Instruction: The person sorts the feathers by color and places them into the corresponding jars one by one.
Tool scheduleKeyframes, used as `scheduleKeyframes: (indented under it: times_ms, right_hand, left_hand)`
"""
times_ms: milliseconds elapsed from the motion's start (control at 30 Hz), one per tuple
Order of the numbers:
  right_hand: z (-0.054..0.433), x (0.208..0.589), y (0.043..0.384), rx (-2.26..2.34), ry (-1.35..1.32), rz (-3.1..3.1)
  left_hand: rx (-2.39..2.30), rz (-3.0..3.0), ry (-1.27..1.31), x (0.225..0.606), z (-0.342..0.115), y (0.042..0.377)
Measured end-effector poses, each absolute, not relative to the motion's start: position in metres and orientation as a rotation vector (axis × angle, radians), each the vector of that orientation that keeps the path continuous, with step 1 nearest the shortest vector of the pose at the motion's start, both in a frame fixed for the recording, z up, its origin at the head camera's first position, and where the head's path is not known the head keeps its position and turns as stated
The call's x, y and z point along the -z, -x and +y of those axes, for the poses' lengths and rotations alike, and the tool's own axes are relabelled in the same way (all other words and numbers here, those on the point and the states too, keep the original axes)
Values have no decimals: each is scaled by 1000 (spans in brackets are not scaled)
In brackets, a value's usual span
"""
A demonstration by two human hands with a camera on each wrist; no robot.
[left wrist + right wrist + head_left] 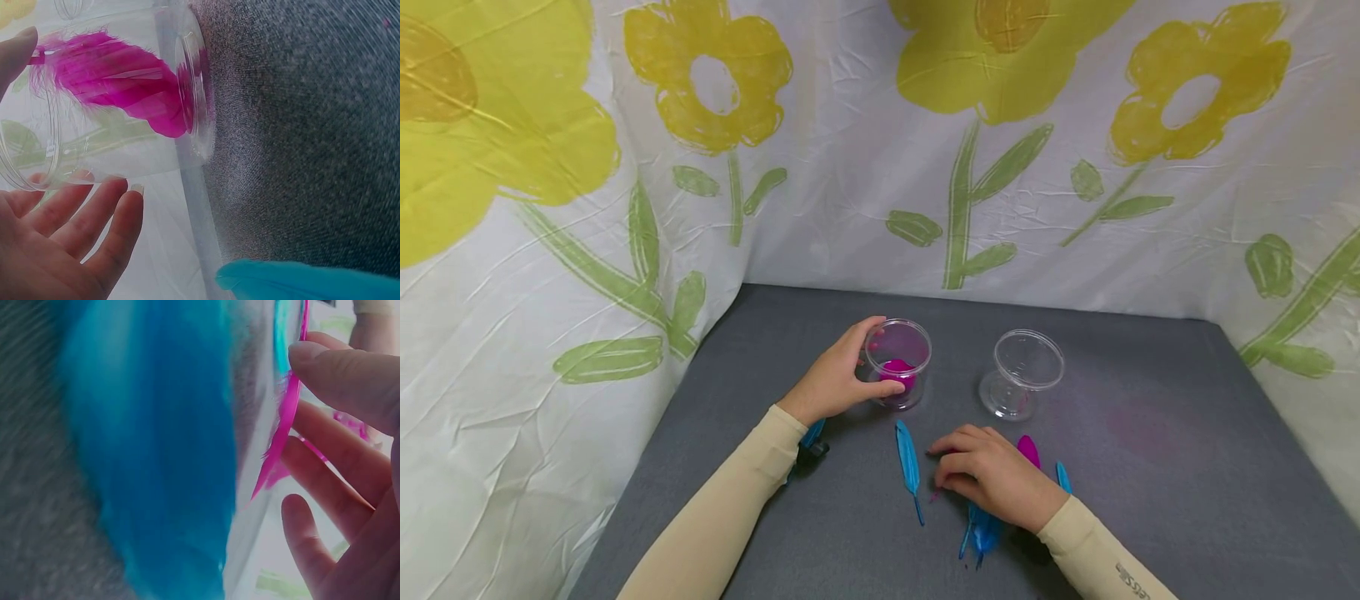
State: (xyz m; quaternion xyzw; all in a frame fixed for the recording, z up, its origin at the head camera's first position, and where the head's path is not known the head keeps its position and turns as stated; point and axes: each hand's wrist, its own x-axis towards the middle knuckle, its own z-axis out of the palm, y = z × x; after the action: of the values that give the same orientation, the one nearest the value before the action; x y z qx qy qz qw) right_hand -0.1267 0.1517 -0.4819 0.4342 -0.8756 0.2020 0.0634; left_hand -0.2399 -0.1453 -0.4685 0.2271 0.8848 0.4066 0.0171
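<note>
My left hand [835, 383] holds a clear plastic cup [137, 153] round its side, thumb near the rim and fingers along the wall. Inside the cup lie bright pink feathers [119, 81], one quill reaching up by the thumb. My right hand [988, 475] is low over the table, pinching a pink feather [284, 425] between thumb and forefinger. Beneath and beside that hand lie several blue feathers [983, 532], partly hidden by it. Another pink feather [1028, 450] shows just behind its knuckles.
A second clear cup [1028, 358], on a footed base, stands right of the held one. One blue feather [907, 458] lies between my hands; another [812, 433] shows under my left wrist. A flower-printed curtain [842, 167] hangs behind the dark grey table [1150, 383].
</note>
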Motion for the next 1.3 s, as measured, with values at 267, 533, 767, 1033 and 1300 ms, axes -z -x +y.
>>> scheduleKeyframes:
  times_ms: [267,533,767,1033,1300]
  right_hand:
    - [146,476,131,-901,-1295,-2664]
    - [137,454,136,-1199,-1181,-2646]
    - [129,431,146,-1449,-1099,-2571]
    - [118,404,158,-1765,-1017,-2483]
    - [110,392,170,-1867,-1027,-2425]
  left_hand:
    - [-1272,2735,-687,468,-146,239]
    - [-1271,2749,-699,467,-146,240]
    - [-1258,2745,-705,468,-146,241]
    - [-1261,2744,-705,471,-146,242]
    - [-1279,2734,-703,471,-147,243]
